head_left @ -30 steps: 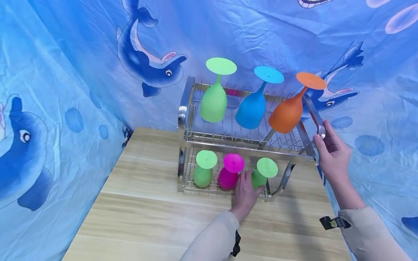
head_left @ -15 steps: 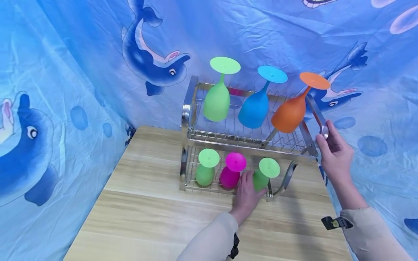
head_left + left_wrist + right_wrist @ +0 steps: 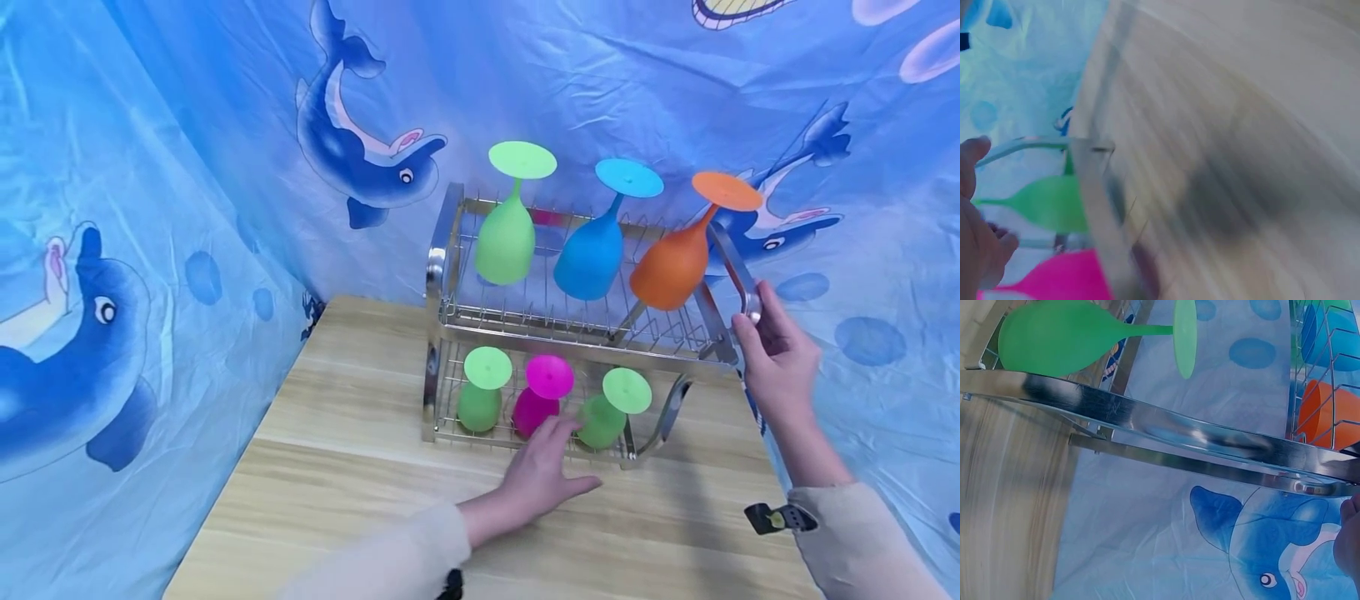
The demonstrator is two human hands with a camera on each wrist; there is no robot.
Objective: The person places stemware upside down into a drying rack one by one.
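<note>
In the head view a two-tier metal dish rack point(image 3: 525, 333) holds upside-down plastic wine glasses. On its top tier stand a light green glass point(image 3: 505, 242), a blue glass point(image 3: 588, 258) and an orange glass point(image 3: 670, 267). The lower tier bears a green glass point(image 3: 478, 407), a magenta glass point(image 3: 536, 412) and a green glass point(image 3: 600, 423) at the right. My left hand point(image 3: 534, 479), fingers and thumb spread, is just in front of the lower tier and holds nothing. With thumb and fingers my right hand point(image 3: 783, 367) grips the rack's upper right side rail.
The rack stands on a wood-grain table point(image 3: 360, 400). Blue cloth point(image 3: 202, 167) printed with dolphins hangs behind it and on both sides. In the right wrist view the rack's curved side bar point(image 3: 1147, 419) crosses the picture.
My left hand has let go of the right green glass on the lower tier and drawn back toward the front left. The right hand keeps its grip on the rack.
</note>
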